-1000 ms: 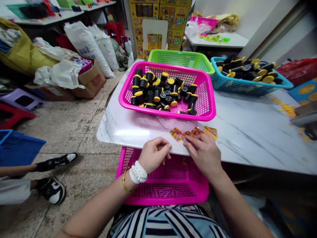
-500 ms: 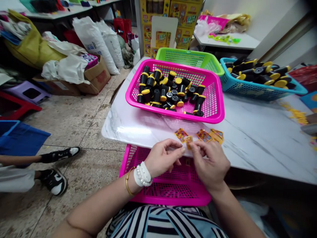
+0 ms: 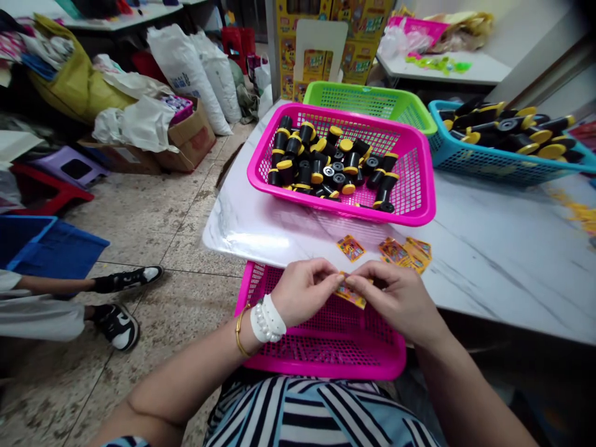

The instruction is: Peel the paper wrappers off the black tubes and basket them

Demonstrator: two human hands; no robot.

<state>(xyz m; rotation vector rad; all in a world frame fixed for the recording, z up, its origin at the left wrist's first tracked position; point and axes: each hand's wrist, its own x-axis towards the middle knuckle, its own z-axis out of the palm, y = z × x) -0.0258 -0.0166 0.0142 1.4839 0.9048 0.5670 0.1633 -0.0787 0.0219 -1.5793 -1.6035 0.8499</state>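
My left hand (image 3: 305, 292) and my right hand (image 3: 401, 299) meet above the lower pink basket (image 3: 326, 369), by the table's front edge. Both pinch a small orange printed sticker (image 3: 352, 298) by its upper edge, thumbs close together; the fingers partly cover it. A similar loose sticker (image 3: 351, 248) lies flat on the marbled white table (image 3: 274, 233) just beyond my fingertips. To its right, several more overlapping stickers (image 3: 410, 254) lie beyond my right hand. Further back, an upper pink basket (image 3: 342, 214) contains black cylinders (image 3: 318, 166) with yellow ends.
Behind the upper pink basket stands a green basket (image 3: 372, 93). A blue basket (image 3: 503, 167) of black-and-yellow cylinders is at the right. Yellow printed boxes (image 3: 363, 62) are stacked behind. At left, another person's shoes (image 3: 116, 326) rest on the floor near a blue bin (image 3: 69, 248).
My hands have come together on the sticker, which now shows more fully and hangs lower. Previously my left fingers were apart from it. The whole view has shifted slightly.
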